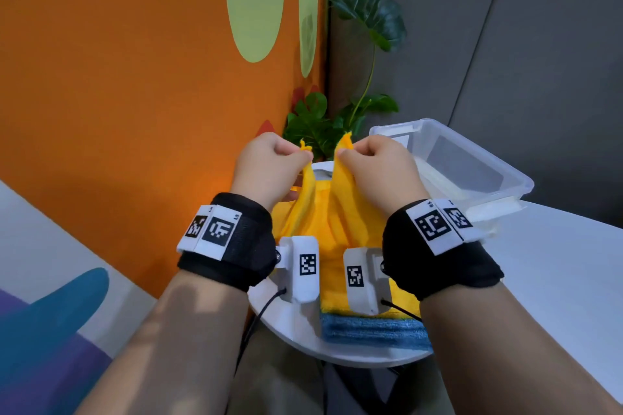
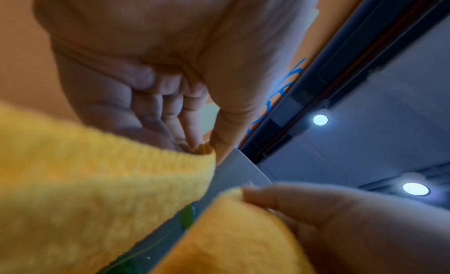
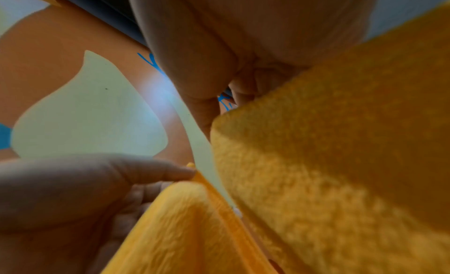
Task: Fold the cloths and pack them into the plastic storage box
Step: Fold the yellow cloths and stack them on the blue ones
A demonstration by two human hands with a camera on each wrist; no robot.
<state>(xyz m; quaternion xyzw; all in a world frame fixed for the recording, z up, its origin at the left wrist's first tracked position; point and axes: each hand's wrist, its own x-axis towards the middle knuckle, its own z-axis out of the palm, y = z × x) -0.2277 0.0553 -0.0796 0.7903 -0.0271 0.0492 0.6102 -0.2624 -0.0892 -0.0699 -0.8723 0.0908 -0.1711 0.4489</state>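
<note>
Left hand: the left hand (image 1: 268, 165), just left of the head view's centre, pinches one top corner of the yellow cloth (image 1: 332, 212) between thumb and curled fingers; the left wrist view shows the thumb tip pressed on the cloth edge.
Right hand: the right hand (image 1: 376, 167), just right of centre, pinches the other top corner the same way; the two fists are close together but not touching.
Yellow cloth: lifted by its two corners at mid-frame, with the rest hanging down and lying on the white round table (image 1: 293, 330) in the lower middle of the frame.
Blue cloth: a blue cloth (image 1: 374, 330) lies flat on the table at the lower centre, under the yellow cloth's near edge.
Storage box: the clear plastic storage box (image 1: 472, 162) sits right of centre, tilted; it seems to hold no coloured cloth, though something pale shows through its wall.
Step in hand: likely the first fold of the yellow cloth, corners being brought together.
Progress: early, by this view; neither cloth is packed.
Next move: match the pinched corners, lay the doubled cloth flat on the table, and keep the edges even.
</note>
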